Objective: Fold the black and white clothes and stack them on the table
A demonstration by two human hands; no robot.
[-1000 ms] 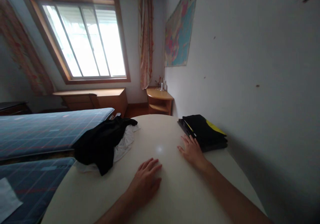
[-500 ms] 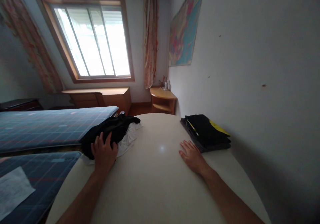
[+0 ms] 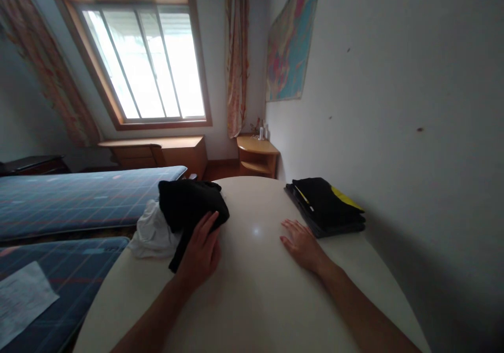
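At the left of the round white table [image 3: 255,290], my left hand [image 3: 200,250] is closed on a crumpled black garment [image 3: 189,200]. One strip of it hangs down to the left of the wrist. Just left of it a bunched white cloth garment [image 3: 154,233] lies by the table's edge. My right hand [image 3: 301,242] rests flat on the tabletop, holding nothing, fingers stretched out. Beside its fingertips sits a neat stack of folded dark clothes [image 3: 325,206], the top one black with a yellow patch.
Two blue plaid mattresses [image 3: 90,198] lie to the left, the nearer one with a sheet of paper [image 3: 25,300] on it. A wall [image 3: 413,185] runs along the right. Beyond the table stand a wooden desk [image 3: 181,156] and a corner shelf [image 3: 255,145].
My left hand has moved right, carrying the black garment off the white one, which now shows more. My right hand and the folded stack stay put.
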